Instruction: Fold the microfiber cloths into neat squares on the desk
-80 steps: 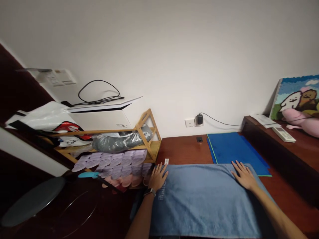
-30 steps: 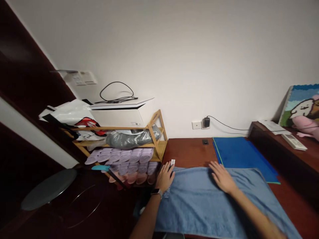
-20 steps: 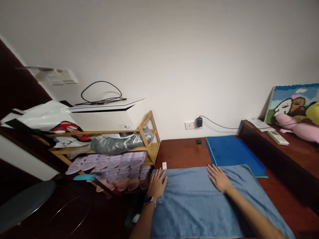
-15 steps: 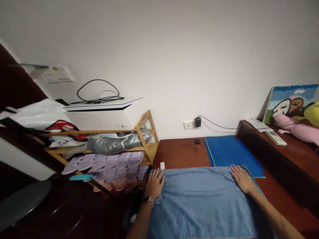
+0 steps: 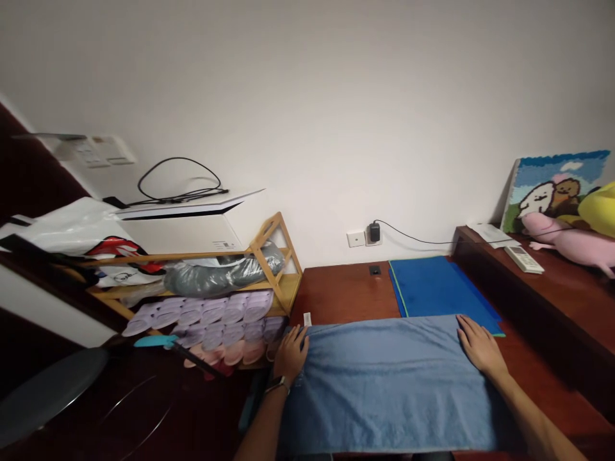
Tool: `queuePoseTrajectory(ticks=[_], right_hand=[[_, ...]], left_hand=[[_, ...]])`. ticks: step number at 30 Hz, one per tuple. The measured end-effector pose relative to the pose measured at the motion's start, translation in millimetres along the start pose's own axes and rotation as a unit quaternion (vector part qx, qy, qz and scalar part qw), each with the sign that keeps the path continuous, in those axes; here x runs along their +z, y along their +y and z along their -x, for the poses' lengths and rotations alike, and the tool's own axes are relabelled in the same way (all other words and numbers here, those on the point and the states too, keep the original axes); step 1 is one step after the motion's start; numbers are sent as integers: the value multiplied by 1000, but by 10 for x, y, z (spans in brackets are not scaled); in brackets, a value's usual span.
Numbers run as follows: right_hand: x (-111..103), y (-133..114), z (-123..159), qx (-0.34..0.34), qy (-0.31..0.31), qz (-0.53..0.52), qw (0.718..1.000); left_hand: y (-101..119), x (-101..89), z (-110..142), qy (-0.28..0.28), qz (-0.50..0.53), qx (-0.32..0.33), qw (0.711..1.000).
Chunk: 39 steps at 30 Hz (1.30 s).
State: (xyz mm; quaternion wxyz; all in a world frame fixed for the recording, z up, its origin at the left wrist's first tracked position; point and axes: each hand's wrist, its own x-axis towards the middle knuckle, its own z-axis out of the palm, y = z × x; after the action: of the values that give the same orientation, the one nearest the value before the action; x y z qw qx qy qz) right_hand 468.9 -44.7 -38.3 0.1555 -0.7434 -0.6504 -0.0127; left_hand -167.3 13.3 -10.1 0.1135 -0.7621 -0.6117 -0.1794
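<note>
A light blue towel [image 5: 384,384] lies spread over the brown wooden top, with shallow wrinkles running across it. My left hand [image 5: 291,354] rests on its far left corner, fingers extended, and a watch [image 5: 278,383] is on that wrist. On the far right corner, my right hand [image 5: 482,347] lies with its fingers stretched out along the towel's edge. A small white tag [image 5: 307,318] sticks out past the towel beside my left fingertips. Just beyond the towel, darker blue cloths [image 5: 427,288] with green edging are stacked flat.
At left stands a wooden rack [image 5: 283,282] with several lilac slippers [image 5: 211,310] and a white box [image 5: 182,230] on top. A raised brown ledge [image 5: 557,301] at right carries a remote control [image 5: 523,259] and a pink plush toy [image 5: 567,235]. A black plug [image 5: 375,232] sits in the wall socket.
My right hand has shifted slightly right, to the towel's far right corner. The towel's near edge now shows at the bottom, and its surface looks smoother. My left hand stays at its corner.
</note>
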Motion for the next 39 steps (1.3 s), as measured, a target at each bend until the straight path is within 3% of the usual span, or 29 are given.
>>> queuePoseTrajectory(ticks=[7, 12, 17, 19, 22, 26, 28, 29, 31, 33, 39], right_hand=[[95, 8, 19, 34, -5, 22, 999], [108, -28, 58, 30, 9, 51, 998], [-46, -184, -24, 12, 21, 128, 991], [-110, -464, -105, 0, 38, 149, 988], [-88, -1261, -184, -107, 71, 93, 987], [172, -2552, -111, -300, -17, -52, 952], [305, -2935, -52, -320, -65, -75, 942], [353, -3013, -34, -316, -82, -79, 942], [402, -2936, -24, -295, -98, -79, 947], [396, -2602, -45, -269, -94, -70, 956], [228, -1013, -160, -155, -62, -5, 986]], left_hand=[[-62, -16, 33, -83, -9, -5, 996], [-57, -35, 132, -52, 18, -16, 998], [-13, -45, 161, -49, 40, -33, 997], [-8, -47, 164, -47, 45, -34, 997], [-2, -59, 169, -52, 43, -34, 997], [9, -89, 168, -66, 41, -37, 996], [8, -99, 164, -69, 40, -34, 996], [5, -100, 162, -71, 40, -33, 996], [-5, -98, 155, -75, 37, -31, 996], [-16, -89, 148, -76, 37, -31, 996], [-37, -53, 128, -67, 38, -31, 997]])
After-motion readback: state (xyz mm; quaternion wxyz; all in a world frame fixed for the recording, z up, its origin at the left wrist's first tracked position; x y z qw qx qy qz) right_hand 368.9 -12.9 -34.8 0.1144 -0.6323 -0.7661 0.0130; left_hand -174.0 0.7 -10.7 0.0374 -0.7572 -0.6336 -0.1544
